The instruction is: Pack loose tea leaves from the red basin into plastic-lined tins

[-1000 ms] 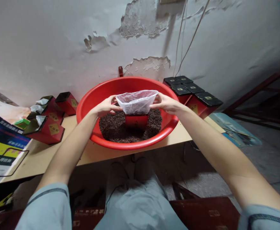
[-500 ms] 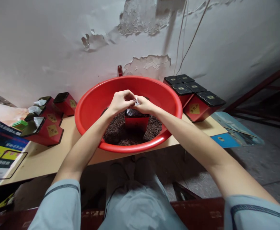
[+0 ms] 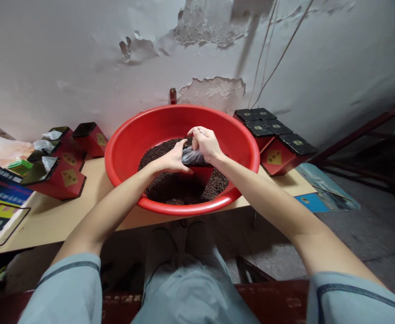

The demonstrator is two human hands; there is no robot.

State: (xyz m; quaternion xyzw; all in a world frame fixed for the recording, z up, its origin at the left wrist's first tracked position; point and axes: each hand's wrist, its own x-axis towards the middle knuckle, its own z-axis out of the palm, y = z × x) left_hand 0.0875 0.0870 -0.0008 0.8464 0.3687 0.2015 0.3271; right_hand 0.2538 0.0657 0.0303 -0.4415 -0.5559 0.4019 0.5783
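Observation:
A red tin point(image 3: 202, 174) with a black rim stands in the large red basin point(image 3: 124, 141), among dark loose bits that look like tea leaves point(image 3: 155, 155). Out of its mouth rises a clear plastic bag point(image 3: 192, 157), gathered together at the top. My right hand point(image 3: 207, 146) is closed round the bag's twisted neck. At the tin's left side, my left hand point(image 3: 173, 160) holds the rim, thumb above and fingers below. Part of the tin is hidden by my hands.
On the left of the table point(image 3: 94, 180) stand several open red tins point(image 3: 67, 177) with white bag ends showing. Several lidded tins point(image 3: 278, 155) are grouped at the right. A wire handle point(image 3: 26, 216) and printed box point(image 3: 1, 193) lie far left. The wall point(image 3: 82, 58) is close behind.
My left hand has left the bag's top and moved down to the tin's left side. My right hand has closed into a fist round the bag's neck.

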